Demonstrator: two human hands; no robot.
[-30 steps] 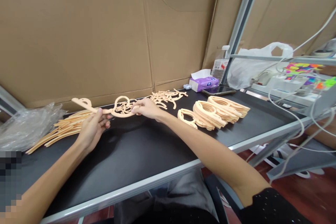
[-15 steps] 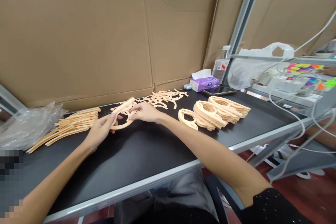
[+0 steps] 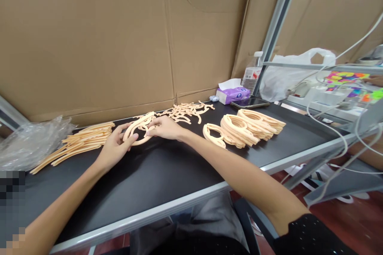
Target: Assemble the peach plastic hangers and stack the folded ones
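Through the head camera I see both hands meeting over the far part of the black table (image 3: 143, 183). Between them is one pale wooden ring (image 3: 140, 142), a flat cut-out piece with a small tab on its upper side. The ring is just above the table surface, a little left of the middle, and it is tilted toward the camera.

The left hand (image 3: 115, 147) is closed on the left rim of the ring, with the thumb on the upper side and the fingers bent under it. The right hand (image 3: 164, 127) grips the right side of the same ring; its fingers are curled together over the rim, palm down.

Just beside the left hand, further left, lies a pile of long curved strips (image 3: 80, 141) of the same pale wood, and next to it a crumpled clear plastic bag (image 3: 26, 143). Behind the right hand there is a loose heap of small curved pieces (image 3: 187, 111). To the right, well apart from the hands, two rows of stacked rings (image 3: 239, 129) lean on each other.

At the far right end of the table I see a purple tissue pack (image 3: 231, 93), a dark phone (image 3: 249, 103) lying flat and a water bottle (image 3: 250, 75). A cardboard wall (image 3: 89, 40) stands behind the table.
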